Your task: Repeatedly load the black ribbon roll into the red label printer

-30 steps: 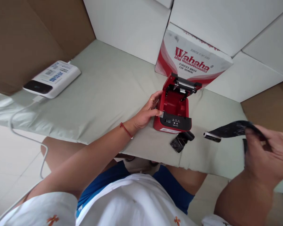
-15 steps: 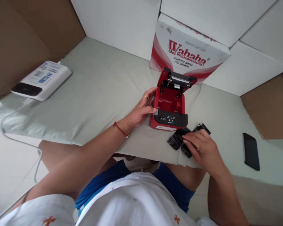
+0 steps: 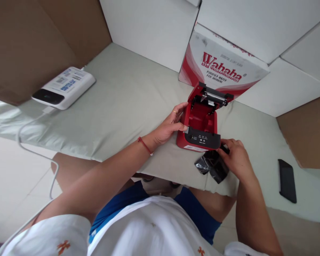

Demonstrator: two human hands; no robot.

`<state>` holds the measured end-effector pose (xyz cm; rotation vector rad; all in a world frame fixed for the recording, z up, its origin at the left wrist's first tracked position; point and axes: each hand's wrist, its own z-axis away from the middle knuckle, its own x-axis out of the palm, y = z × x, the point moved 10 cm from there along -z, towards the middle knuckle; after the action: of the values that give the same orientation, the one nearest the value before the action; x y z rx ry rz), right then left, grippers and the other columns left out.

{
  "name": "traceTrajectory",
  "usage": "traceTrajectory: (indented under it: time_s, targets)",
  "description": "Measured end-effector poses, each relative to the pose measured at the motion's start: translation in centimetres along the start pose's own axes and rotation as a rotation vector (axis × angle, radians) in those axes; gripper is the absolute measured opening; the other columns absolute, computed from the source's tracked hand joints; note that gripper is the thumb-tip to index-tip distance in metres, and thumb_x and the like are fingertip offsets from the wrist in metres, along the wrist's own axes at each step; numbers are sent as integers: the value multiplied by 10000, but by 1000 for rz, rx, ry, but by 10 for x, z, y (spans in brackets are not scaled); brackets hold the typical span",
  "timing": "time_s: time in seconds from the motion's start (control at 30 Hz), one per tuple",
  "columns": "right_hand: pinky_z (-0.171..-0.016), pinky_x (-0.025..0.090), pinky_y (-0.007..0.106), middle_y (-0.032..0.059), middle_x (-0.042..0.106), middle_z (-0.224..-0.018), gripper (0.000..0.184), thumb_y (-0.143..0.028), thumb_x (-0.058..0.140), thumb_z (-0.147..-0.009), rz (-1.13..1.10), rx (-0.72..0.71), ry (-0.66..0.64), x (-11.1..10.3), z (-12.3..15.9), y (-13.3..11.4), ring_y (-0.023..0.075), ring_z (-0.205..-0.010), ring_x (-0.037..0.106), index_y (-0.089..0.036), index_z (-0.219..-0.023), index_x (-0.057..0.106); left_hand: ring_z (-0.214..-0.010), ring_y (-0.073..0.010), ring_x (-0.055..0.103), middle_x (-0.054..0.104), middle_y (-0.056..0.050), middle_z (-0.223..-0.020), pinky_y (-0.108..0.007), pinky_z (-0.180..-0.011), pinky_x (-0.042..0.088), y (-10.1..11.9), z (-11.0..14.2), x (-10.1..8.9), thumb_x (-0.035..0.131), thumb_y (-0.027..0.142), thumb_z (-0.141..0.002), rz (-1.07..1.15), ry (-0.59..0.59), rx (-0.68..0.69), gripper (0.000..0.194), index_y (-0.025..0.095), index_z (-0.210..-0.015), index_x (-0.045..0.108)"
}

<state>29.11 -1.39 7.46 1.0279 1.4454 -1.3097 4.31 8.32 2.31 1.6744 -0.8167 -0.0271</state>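
Observation:
A small red and black label or receipt printer (image 3: 183, 140) sits on the cloth with its lid raised, and its red inner compartment holds nothing. My left hand (image 3: 173, 124) is wrapped around the printer's left side, thumb on the grey latch at the front corner. Several black plastic-wrapped rolls (image 3: 218, 168) lie close together just in front of the printer. Beside its front right corner, my right hand (image 3: 236, 158) pinches one of the black rolls (image 3: 224, 147) between thumb and fingers, partly hiding it.
A white box with red Wahaha print (image 3: 221, 67) stands behind the printer. To the left is a white power bank-like device (image 3: 77, 87) with a cable (image 3: 37, 156). A black phone or case (image 3: 287, 180) lies at right. Cardboard (image 3: 309, 131) flanks the pale green cloth (image 3: 128, 92).
My right hand has shifted up toward the printer's front right corner, and the rolls lie differently. My left hand keeps its hold. The whole view has shifted slightly.

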Motion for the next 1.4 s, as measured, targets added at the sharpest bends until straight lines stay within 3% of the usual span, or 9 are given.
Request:
traceTrajectory:
  time_s: [0.17, 0.27, 0.33, 0.5, 0.63, 0.97, 1.17, 1.27, 1.4]
  targets:
    - [-843, 668, 371, 84, 832, -1265, 312, -474, 712, -1049, -313, -272, -349, -63, 19, -45, 268, -1031, 814, -328, -1304, 818, -1705, -383, 349, 428, -79, -1796, -634, -1412, 278, 2, 0, 3, 855, 366, -781, 6, -25, -4, 908, 341, -1603, 471]
    - [-854, 680, 339, 42, 855, -1253, 325, -436, 742, -1048, -347, -477, -360, -110, 21, -89, 265, -1060, 836, -417, -1365, 810, -1714, -383, 330, 419, -79, -1798, -636, -1425, 239, 4, -1, 3, 853, 347, -773, 15, -23, -10, 909, 337, -1598, 471]
    - [-830, 671, 340, 35, 863, -1220, 316, -449, 727, -1052, -333, -465, -315, -118, 3, -108, 264, -1020, 833, -400, -1348, 825, -1718, -386, 320, 416, -83, -1797, -638, -1430, 221, 4, -1, 3, 851, 335, -759, 21, -16, -20, 923, 330, -1598, 464]
    - [-762, 605, 352, 42, 865, -1075, 363, -387, 637, -1043, -169, -264, -199, -78, -66, -131, 232, -836, 770, -269, -1328, 827, -1720, -389, 302, 408, -98, -1795, -633, -1432, 198, 4, -2, 5, 844, 318, -739, 38, 3, -28, 929, 308, -1583, 456]
    - [-857, 577, 378, 62, 861, -1088, 310, -280, 581, -1029, -15, -254, -279, -41, -98, -143, 258, -931, 777, -248, -1195, 841, -1703, -396, 320, 450, -95, -1757, -648, -1412, 223, 5, -3, 8, 816, 305, -748, 24, -2, -37, 915, 316, -1587, 451]
    - [-712, 526, 349, 36, 792, -789, 366, -297, 536, -1029, 128, -240, -487, -35, -110, -139, 217, -686, 695, -211, -1236, 825, -1625, -402, 418, 490, -114, -1690, -644, -1369, 296, 4, -2, 7, 794, 310, -764, -34, -8, -70, 928, 318, -1612, 416]
    - [-741, 511, 354, 89, 855, -1018, 323, -195, 588, -971, 266, -379, -486, -7, -119, -145, 246, -822, 737, -222, -1168, 843, -1605, -408, 428, 428, -133, -1726, -664, -1356, 320, -3, -5, 2, 810, 382, -768, -90, -19, -49, 972, 320, -1640, 385]
    - [-708, 486, 345, 98, 847, -955, 252, -192, 619, -968, 283, -385, -502, 7, -122, -142, 238, -772, 718, -202, -1071, 848, -1641, -399, 387, 408, -134, -1740, -670, -1375, 294, 9, -1, 1, 761, 397, -844, -229, -1, 59, 868, 324, -1638, 417]
    - [-726, 498, 337, 94, 860, -1002, 243, -217, 632, -989, 263, -385, -472, 7, -120, -139, 238, -807, 731, -213, -1086, 855, -1671, -425, 330, 436, -167, -1718, -705, -1391, 239, 53, 23, 19, 723, 501, -938, -587, 27, 404, 765, 306, -1634, 471]
